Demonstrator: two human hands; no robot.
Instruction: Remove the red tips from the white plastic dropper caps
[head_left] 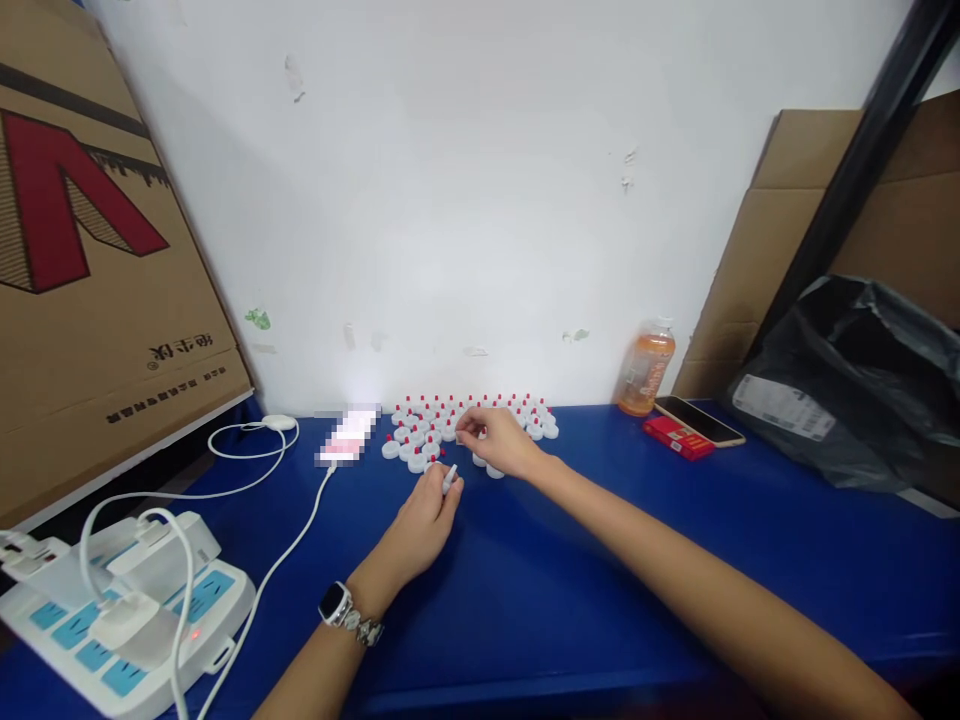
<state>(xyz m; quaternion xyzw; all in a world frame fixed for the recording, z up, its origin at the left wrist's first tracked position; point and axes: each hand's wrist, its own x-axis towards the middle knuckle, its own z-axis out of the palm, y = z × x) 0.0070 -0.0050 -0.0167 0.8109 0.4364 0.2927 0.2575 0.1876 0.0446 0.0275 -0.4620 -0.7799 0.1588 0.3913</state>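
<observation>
Your left hand (pixel 424 520) pinches one small white piece (pixel 449 480) at its fingertips, and your right hand (pixel 499 442), just beside it, closes its fingers on another white cap (pixel 460 434) at the near edge of the cluster of red-tipped white caps (pixel 469 425) standing against the wall on the blue table (pixel 600 560). With the caps packed so tightly, your right wrist could likely knock several over or roll them away. I count two hands, one bottle (pixel 646 368), one phone (pixel 699 420), one power strip (pixel 127 620); the caps number several dozen, too small to count exactly.
</observation>
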